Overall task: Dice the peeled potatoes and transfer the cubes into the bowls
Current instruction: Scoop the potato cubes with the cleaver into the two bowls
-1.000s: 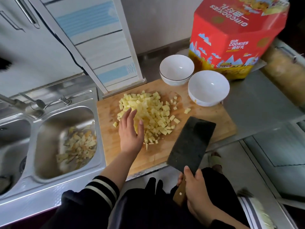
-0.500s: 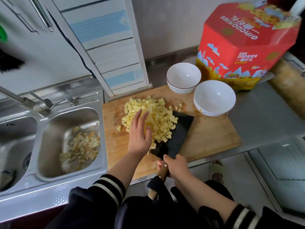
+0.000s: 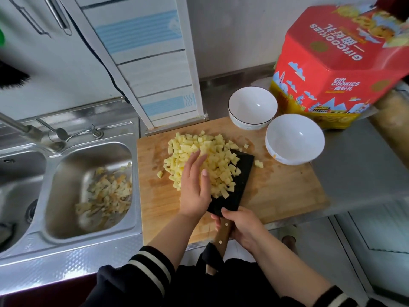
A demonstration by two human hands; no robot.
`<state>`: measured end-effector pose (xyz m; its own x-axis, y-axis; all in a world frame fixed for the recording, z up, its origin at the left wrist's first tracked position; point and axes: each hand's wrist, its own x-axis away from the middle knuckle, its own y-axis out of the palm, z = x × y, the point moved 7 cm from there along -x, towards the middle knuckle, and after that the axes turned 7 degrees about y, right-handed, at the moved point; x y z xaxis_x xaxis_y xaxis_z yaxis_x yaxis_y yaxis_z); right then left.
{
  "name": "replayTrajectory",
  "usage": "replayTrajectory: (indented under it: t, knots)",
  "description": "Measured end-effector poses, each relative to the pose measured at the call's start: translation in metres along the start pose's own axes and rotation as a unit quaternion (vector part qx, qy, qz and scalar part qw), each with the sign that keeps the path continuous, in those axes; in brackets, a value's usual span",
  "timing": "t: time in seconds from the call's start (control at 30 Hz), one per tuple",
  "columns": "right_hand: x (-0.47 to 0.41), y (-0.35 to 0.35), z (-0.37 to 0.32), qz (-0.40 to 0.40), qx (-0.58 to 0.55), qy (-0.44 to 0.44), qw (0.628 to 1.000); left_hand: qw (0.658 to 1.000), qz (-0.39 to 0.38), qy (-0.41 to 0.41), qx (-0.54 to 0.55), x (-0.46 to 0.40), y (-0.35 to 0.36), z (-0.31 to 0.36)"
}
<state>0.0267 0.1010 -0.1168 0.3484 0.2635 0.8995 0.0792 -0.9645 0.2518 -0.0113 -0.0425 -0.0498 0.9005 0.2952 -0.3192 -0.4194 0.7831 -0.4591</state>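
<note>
"Gift COOKIES" red box (image 3: 340, 69) stands behind two white bowls (image 3: 295, 138)

Bare cutting board (image 3: 287, 191) lies open to the right of the cleaver (image 3: 240, 173), a free way toward the two bowls (image 3: 295, 138) at its far corner. Behind them the red cookie box (image 3: 332, 69) walls off the back; the sink (image 3: 88, 187) drops away at left.

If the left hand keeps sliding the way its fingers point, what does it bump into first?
Probably the pile of potato cubes: the left hand has its straight fingers already against it, pointing up the cutting board.
</note>
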Motion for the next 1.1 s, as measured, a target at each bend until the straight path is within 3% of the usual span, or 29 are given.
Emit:
replayTrajectory:
  t: [0.23,0.5,0.67,1.1]
  knots:
    - [0.011,-0.003,0.001,-0.053,-0.032,0.009,0.998,0.988,0.054,-0.101,0.107,0.007,-0.016,-0.006]
    - [0.022,0.005,-0.015,-0.087,0.031,-0.008,0.996,0.985,0.072,-0.103,0.122,-0.005,-0.034,0.009]
    - [0.033,0.006,-0.031,-0.093,0.064,-0.026,0.993,0.968,0.106,-0.146,0.175,-0.01,-0.046,0.002]
    - [0.064,-0.018,-0.081,-0.088,0.053,-0.05,0.993,0.98,0.002,-0.124,0.155,-0.063,-0.034,0.028]
